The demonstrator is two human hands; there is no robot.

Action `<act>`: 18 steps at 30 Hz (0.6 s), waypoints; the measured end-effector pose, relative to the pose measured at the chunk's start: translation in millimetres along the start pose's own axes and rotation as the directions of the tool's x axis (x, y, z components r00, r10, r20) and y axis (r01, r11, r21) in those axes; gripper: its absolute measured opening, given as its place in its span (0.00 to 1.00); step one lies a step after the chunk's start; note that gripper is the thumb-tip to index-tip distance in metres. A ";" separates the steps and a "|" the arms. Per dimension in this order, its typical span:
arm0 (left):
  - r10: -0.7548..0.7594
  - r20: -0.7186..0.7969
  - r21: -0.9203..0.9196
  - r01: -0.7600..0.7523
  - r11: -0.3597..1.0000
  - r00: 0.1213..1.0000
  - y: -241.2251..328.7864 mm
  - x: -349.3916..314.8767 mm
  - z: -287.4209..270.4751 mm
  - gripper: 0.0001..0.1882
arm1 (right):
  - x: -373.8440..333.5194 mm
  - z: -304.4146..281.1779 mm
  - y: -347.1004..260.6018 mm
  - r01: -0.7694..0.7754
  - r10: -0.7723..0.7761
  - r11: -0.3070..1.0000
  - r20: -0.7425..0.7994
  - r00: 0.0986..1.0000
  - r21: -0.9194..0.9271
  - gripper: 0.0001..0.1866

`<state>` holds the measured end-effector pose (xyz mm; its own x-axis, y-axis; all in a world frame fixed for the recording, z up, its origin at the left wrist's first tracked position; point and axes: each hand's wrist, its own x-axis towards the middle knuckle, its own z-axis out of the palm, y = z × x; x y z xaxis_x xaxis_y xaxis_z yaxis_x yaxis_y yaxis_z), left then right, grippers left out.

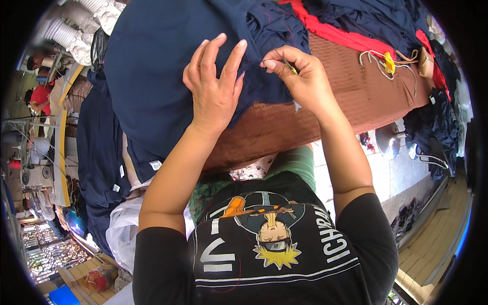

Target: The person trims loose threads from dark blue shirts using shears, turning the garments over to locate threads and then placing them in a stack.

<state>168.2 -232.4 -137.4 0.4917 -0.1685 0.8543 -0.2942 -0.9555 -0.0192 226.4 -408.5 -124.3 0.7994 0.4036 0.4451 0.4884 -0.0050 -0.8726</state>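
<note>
Left hand: the left hand (213, 86) lies palm down on the navy garment (168, 76), its fingers (231, 61) spread wide and gripping nothing; the flat press appears to keep the cloth taut and still for the other hand.
Right hand: the right hand (300, 76) sits just beside the left, thumb and forefinger pinched narrow at the cloth's folded edge, closed on a small yellow-handled tool (291, 66), probably a thread snip; most of it is hidden by the fingers, so its exact kind cannot be told.
Navy garment: draped over the near part of the surface (356, 96), bunched into folds under both hands; the worked edge lies where the fingertips of the two hands nearly meet.
Surface: covered in a brown textured cloth that shows bare to the right of the hands, which leaves room to spread a piece flat.
Stacked garments: more navy pieces with white labels (101, 152) hang at the person's left, within reach of the left arm.
Red fabric: a red strip (335, 33) lies along the far side of the surface, partly under further navy cloth (376, 15).
Cords: a tangle of pale cord with a yellow clip (386, 61) rests on the brown cloth, well apart from the hands.
Background: sewing machines (35, 173) and another person in red (40, 96) at the far left.
</note>
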 end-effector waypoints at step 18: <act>0.116 -0.096 -0.291 -0.139 0.947 0.989 14.1 34.7 -31.9 0.07 | -22.7 -10.0 -67.4 0.078 -0.078 0.997 0.009 0.997 0.029 0.10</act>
<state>154.9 -244.0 -91.4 0.3731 -0.2539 0.8924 -0.5853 -0.8107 0.0140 178.8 -426.5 -73.6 0.7554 0.4110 0.5103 0.5390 0.0530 -0.8406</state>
